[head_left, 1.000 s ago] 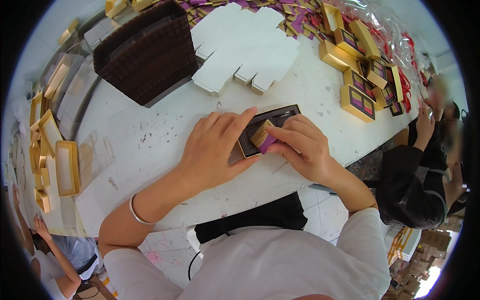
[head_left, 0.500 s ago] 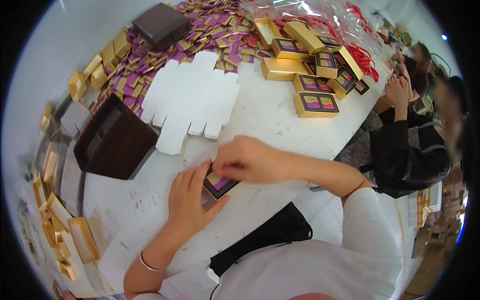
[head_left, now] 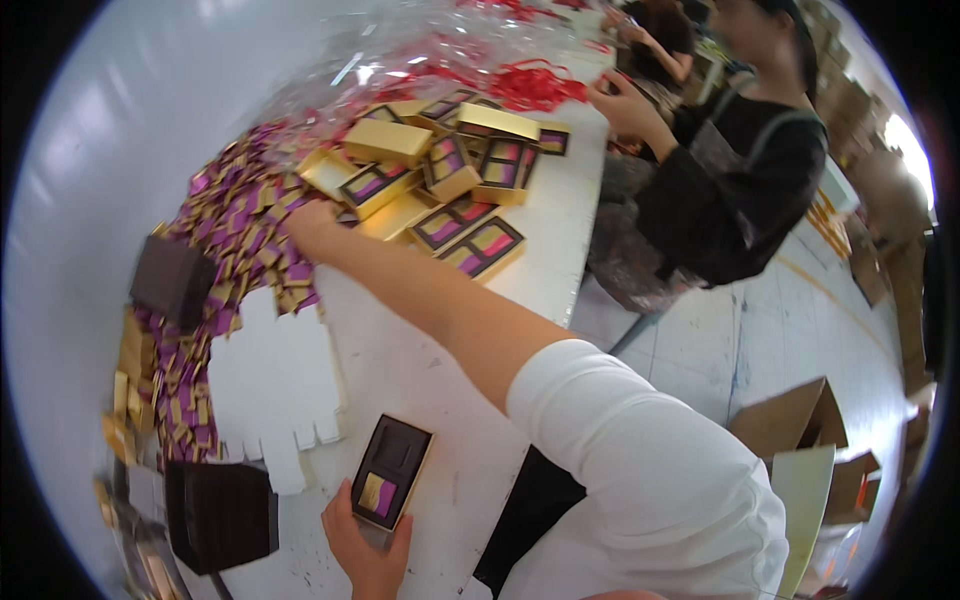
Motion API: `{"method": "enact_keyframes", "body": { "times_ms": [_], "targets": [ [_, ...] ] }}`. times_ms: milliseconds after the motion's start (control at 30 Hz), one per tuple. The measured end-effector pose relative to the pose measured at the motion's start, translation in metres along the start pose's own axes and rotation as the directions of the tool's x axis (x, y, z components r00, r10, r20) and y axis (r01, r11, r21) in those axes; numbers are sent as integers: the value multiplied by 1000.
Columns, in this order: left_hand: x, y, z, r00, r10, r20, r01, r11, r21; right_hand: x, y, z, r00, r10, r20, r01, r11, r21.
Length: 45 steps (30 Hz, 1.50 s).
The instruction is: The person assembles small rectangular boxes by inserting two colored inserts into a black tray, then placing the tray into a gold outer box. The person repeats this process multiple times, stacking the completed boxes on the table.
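Observation:
Near the front of the table, a small gold-rimmed box (head_left: 405, 468) with a dark two-compartment insert lies tilted toward me. Its near compartment holds a gold-and-purple wrapped piece (head_left: 376, 494); the far compartment is bare. My left hand (head_left: 362, 548) grips the box's near end, thumb on one side and fingers on the other. Stretched far forward, my right hand (head_left: 312, 226) is at the edge of the heap of gold-and-purple wrapped pieces (head_left: 235, 215), beside the filled gold boxes. Its fingertips are hidden and blurred among the pieces.
Several filled gold boxes (head_left: 468, 238) are stacked beyond my right forearm. Flat white cartons (head_left: 275, 375) and stacks of dark trays (head_left: 222, 515) lie on the left. Clear plastic and red ribbon (head_left: 540, 82) sit at the back. A person in black (head_left: 720, 190) works at the right.
My right hand has left the box and reached forward to the heap. The view has turned to the right. The far compartment of the held box now shows, bare.

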<state>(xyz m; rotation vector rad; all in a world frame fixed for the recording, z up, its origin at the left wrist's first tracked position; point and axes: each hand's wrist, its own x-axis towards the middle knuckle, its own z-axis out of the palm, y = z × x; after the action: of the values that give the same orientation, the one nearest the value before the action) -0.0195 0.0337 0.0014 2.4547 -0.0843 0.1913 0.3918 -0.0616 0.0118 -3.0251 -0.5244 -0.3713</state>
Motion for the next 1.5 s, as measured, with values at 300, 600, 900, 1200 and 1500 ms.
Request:
{"method": "enact_keyframes", "body": {
  "times_ms": [300,600,900,1200,1500],
  "targets": [
    [4,-5,9,992,126,-3,-126,992,18,-71,16,-74,909,-281,-308,386,849,362],
    [6,-3,3,988,150,28,-152,987,56,-232,-18,-54,563,-793,-232,456,64,888],
    [9,-5,-1,976,193,102,-204,972,118,-229,-14,-40,580,-768,-271,449,24,893],
    [14,-1,5,984,157,86,-164,984,74,-219,-10,-38,555,-806,-203,255,-68,965],
    [19,-2,-3,979,200,30,-202,974,103,-208,13,-60,674,-704,223,-293,22,956]
  ]
}}
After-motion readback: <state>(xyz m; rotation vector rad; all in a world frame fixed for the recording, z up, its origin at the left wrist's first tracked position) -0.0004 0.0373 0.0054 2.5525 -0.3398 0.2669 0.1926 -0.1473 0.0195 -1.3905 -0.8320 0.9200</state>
